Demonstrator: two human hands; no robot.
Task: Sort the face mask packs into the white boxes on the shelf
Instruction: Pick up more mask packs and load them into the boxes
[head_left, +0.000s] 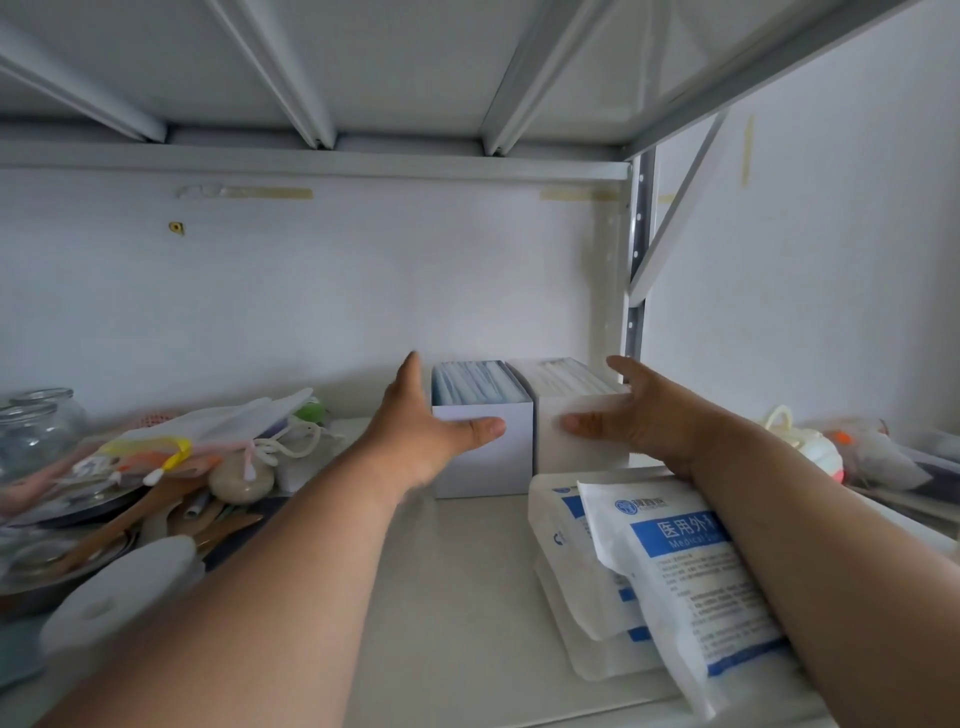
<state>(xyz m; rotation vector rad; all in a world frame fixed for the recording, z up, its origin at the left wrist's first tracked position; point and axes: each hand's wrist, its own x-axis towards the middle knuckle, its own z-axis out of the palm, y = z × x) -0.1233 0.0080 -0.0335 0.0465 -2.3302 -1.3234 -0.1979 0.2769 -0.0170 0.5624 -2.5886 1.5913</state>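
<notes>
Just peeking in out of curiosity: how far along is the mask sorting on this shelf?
Partly done, it seems. Both white boxes already hold upright packs: the left box bluish ones, the right box white ones. Right now the left hand and right hand flank the two boxes with fingers extended, carrying no pack. Still left: several blue-labelled mask packs lying loose on the shelf in front.

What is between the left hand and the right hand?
In the head view, two white boxes stand side by side between the left hand and the right hand; both boxes hold packs.
</notes>
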